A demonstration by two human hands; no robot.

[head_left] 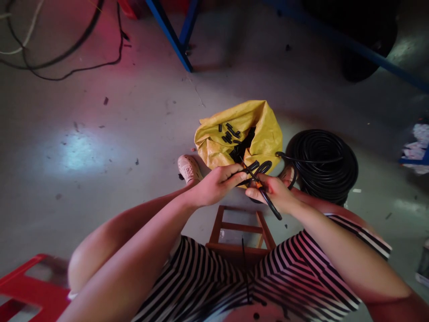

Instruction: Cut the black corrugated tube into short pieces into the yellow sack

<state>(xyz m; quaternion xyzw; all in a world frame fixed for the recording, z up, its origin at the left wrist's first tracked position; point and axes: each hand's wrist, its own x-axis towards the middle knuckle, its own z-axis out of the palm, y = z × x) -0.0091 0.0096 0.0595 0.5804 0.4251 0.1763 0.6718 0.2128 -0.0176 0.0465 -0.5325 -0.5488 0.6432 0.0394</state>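
A seated person's hands meet over a workshop floor, the left hand (pixel 217 184) pinching black tubing (pixel 252 167) between thumb and forefinger, its ribbed-looking end jutting just past the fingertips. The fingers of the right hand (pixel 278 191), close beside, are curled around a cutting tool (pixel 271 205) with black handles and an orange part at the middle; its tip points up toward the left fingers, one handle slants down below the right palm, and how far its blades stand apart cannot be told. Loops of black tube crowd the gap between the hands, partly hidden by them.

Directly beyond the fingers slumps a yellow sack (pixel 272 134), its mouth spread wide, with short black tube pieces (pixel 228 137) scattered on its inner fold. Left of the fingers sits a pale pink shoe (pixel 189 167); below them stand a wooden stool frame (pixel 241 228) and the wearer's black-and-white striped garment (pixel 201 264). To the right of the fingers rests a thick coil of black hose (pixel 323 170), a length of it running back toward the right hand.

Farther off, a red plastic stool (pixel 36 286) lies to the lower left of the fingers, a blue metal leg (pixel 170 36) rises well beyond them, and black cable (pixel 89 33) loops across the gray floor (pixel 150 116) at far upper left.
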